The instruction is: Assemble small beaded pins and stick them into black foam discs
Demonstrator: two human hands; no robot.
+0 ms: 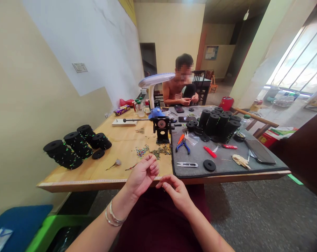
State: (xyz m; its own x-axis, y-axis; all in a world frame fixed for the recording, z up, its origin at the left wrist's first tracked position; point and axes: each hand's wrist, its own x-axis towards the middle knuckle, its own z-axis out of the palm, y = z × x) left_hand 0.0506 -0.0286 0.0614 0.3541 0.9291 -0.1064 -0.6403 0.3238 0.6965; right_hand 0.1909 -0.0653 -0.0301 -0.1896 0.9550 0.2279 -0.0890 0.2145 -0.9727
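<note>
**Two bare hands pinch at the table's front edge, any hold too fine to see**

A long pale wooden table [113,138] runs across the view, with a dark grey fabric mat [226,170] covering its right half. Beyond it sits a co-worker [178,94], whose hands stay well apart from the person's own. Black cylindrical spools flecked with green [78,147] lie on the bare wood, and upright black spools [213,122] crowd the mat. Between them stands a black bench winder with a blue cap [161,131].

Near the table's front edge, the left hand [142,175], with thin silver bangles [112,214] on its wrist, curls its fingers almost closed toward the thumb. The right hand [175,191] brings thumb and forefinger nearly together. Neither visibly holds anything, though a fine strand would be too small to tell.

Closest lie a scatter of tiny multicoloured beads [142,151] and a soft grey tuft on a thin stem [115,163]. The beads look hard, light and prone to rolling, so they would suit a fingertip pinch. The tuft looks delicate, best taken by its stem.
</note>
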